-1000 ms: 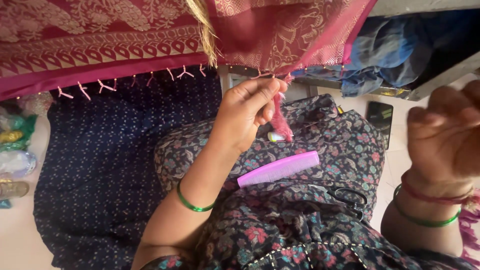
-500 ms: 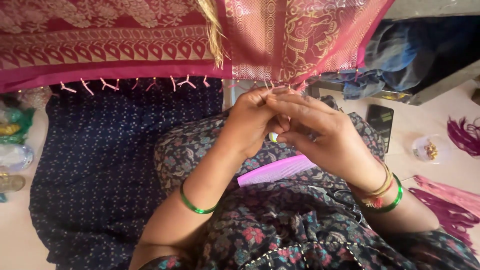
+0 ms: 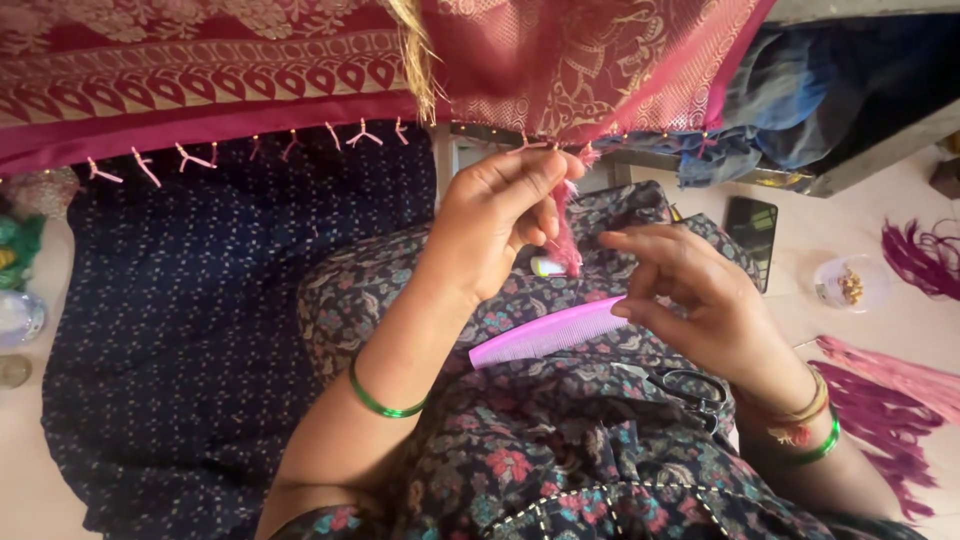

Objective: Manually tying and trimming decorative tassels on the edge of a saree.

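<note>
Across the top of our view hangs the maroon sari (image 3: 250, 90), its hem knotted into small tassels (image 3: 190, 158) leftward; rightward, we judge, more remains unfinished. Our left hand (image 3: 500, 225) pinches a pink thread bundle (image 3: 567, 235) at the hem. Our right hand (image 3: 700, 300), fingers loosely curled, hovers beside it, above the pink comb (image 3: 550, 333).
</note>
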